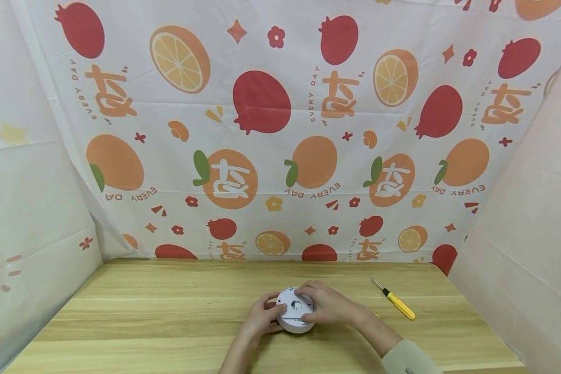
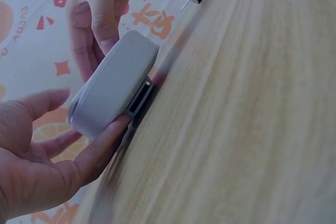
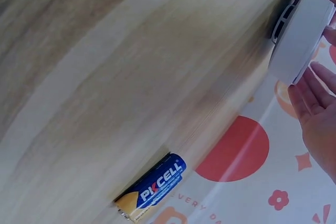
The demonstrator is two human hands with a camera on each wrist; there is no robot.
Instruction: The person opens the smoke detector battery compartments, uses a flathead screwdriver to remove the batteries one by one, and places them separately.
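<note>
A round white smoke detector [image 1: 295, 326] is tilted just over the table, its vented ring [image 3: 284, 22] facing down. A flat plate [image 1: 287, 297] with a central hole lies on its upper face. My left hand [image 1: 260, 318] grips the left side, thumb on the plate and a finger underneath. From the right, my right hand [image 1: 327, 301] spans the plate, with thumb and fingertips pinching around its edge. In the left wrist view the right thumb [image 2: 107, 38] meets the detector's side. The detector's inside is hidden.
A yellow-handled screwdriver [image 1: 402, 306] lies on the wooden table [image 1: 168, 311] to the right. Close to my right forearm lies a blue and gold PKCELL battery [image 3: 152, 187], mostly hidden in the head view. A fruit-print cloth [image 1: 271, 218] hangs behind the table.
</note>
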